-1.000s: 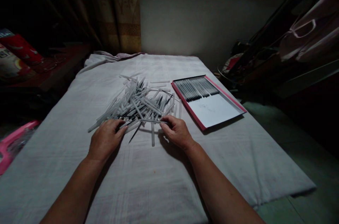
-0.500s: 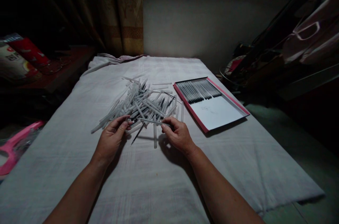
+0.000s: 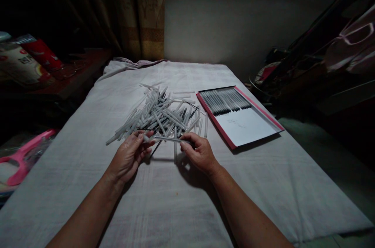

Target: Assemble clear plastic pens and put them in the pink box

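A loose pile of clear plastic pen barrels and thin black refills (image 3: 159, 115) lies on a white cloth (image 3: 181, 193). My right hand (image 3: 199, 153) pinches one end of a clear pen barrel (image 3: 166, 138), held level just above the cloth. My left hand (image 3: 130, 156) is curled with its fingertips at the barrel's other end. Both hands hover at the near edge of the pile. To the right lies a flat red-rimmed box (image 3: 259, 130) with a row of finished pens (image 3: 227, 100) in its far half.
A curtain (image 3: 143, 13) hangs behind the table beside a pale wall. Red and white packets (image 3: 26, 60) sit on a dark shelf at left. A pink plastic item (image 3: 20, 156) lies at the lower left. Dark clutter and a bag fill the right side.
My left hand has lifted off the pile, turned palm-up and come to the free end of the barrel that my right hand holds. The camera view shifted slightly left.
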`<state>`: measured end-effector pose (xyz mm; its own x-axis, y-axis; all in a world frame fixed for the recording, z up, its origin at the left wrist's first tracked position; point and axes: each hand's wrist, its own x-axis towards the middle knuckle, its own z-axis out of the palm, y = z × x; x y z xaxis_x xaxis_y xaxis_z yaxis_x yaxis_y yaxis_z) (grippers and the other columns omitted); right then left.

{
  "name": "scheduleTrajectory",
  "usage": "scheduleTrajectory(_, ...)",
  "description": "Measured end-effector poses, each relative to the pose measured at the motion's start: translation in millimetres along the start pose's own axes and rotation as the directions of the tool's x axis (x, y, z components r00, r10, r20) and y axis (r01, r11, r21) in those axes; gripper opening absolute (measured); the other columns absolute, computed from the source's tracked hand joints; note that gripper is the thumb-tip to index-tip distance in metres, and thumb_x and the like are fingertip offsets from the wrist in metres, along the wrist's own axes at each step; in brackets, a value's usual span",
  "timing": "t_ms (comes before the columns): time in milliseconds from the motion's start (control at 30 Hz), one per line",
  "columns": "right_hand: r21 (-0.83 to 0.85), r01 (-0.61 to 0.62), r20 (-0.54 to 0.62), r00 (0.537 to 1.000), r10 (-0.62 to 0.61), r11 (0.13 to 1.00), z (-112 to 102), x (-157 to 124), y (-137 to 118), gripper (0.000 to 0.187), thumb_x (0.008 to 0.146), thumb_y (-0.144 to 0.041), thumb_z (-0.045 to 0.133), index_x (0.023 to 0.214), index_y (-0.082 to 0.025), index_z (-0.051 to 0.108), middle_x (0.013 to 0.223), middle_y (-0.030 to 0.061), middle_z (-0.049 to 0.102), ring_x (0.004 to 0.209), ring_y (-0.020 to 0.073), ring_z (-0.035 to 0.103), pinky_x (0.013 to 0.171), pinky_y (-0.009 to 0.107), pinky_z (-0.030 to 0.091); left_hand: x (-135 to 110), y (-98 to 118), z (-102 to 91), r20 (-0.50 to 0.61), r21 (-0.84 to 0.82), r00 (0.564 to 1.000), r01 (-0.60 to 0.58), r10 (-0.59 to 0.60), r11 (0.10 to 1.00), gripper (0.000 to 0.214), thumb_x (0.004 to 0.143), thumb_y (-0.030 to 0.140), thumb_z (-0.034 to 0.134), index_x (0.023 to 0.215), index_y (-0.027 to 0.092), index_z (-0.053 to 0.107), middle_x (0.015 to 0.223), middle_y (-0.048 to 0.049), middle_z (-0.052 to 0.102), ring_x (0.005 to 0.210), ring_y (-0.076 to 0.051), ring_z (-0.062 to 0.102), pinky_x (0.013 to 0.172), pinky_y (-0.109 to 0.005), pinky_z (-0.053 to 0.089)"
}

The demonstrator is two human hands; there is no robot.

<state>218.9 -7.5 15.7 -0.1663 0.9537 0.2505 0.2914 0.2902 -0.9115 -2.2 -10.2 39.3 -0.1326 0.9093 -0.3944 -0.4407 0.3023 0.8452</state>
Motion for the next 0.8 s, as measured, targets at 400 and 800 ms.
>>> scheduleTrajectory(400, 0.028, 0.032, -0.061, 0.998, -0.03, 0.999, -3, 1, 0, 0.02, 0.083, -0.03, 0.059, 0.091, -0.016, 0.072, 0.064, 0.0003, 0.063, 0.053, 0.012, 0.056, 0.053, 0.023, 0.044, 3, -9, -3.2, 0.013, 0.108, 0.998, -0.055, 0.054, 0.993, 0.051, 0.045, 0.038, 0.096, 0.087, 0.019, 0.074, 0.082, 0.0013, 0.07, 0.062, -0.007, 0.062, 0.053, -0.015, 0.051)
scheduleTrajectory(800, -0.067, 0.046, 0.02, 0.999, -0.045, 0.997, -5, 1, 0, 0.024, 0.084, -0.028, 0.058, 0.093, -0.016, 0.076, 0.075, 0.0046, 0.074, 0.065, 0.0151, 0.065, 0.063, 0.025, 0.048, 3, -6, -6.8, 0.154, 0.467, 0.935, -0.354, 0.32, 0.81, 0.034, 0.06, 0.048, 0.085, 0.085, 0.024, 0.08, 0.093, -0.006, 0.073, 0.09, -0.022, 0.064, 0.08, -0.031, 0.051)
